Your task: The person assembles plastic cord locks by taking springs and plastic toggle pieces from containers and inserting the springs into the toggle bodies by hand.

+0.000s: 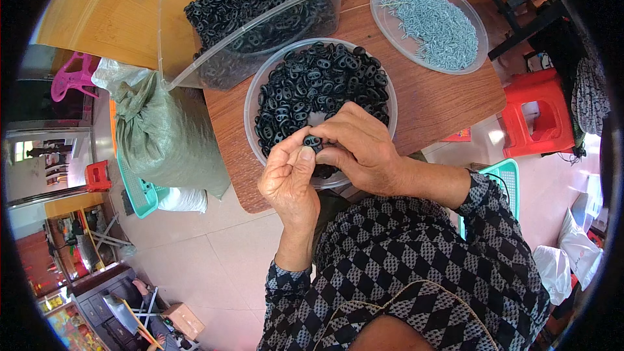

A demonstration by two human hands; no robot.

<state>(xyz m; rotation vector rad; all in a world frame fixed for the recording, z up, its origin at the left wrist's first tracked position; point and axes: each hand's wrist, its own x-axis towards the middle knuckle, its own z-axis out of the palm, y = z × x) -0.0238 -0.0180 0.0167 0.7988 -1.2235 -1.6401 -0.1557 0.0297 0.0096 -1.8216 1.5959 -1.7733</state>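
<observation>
- a black piece [312,141] with two holes is sitting between the fingertips of both hands, over the near part of the bowl [249,114].
- the left hand [290,175] is pinching the piece between thumb and forefinger, its other fingers curling in.
- the right hand [364,149] is bending its forefinger and thumb close against the piece from the right; whether it is gripping the piece or something tiny, i cannot tell.
- more black pieces [312,78] are filling much of the bowl, loosely heaped.
- the table [422,110] is lying under the bowl, its brown top showing to the right.
- a clear bin [170,39] is standing just beyond the bowl, toward the left, holding a bigger heap of similar pieces.
- a clear plate [383,23] is resting beyond the bowl to the right, bearing silvery screws [439,26].
- a green sack [169,130] is slumping left of the bowl.
- a red stool [536,114] is standing well right of the bowl.
</observation>
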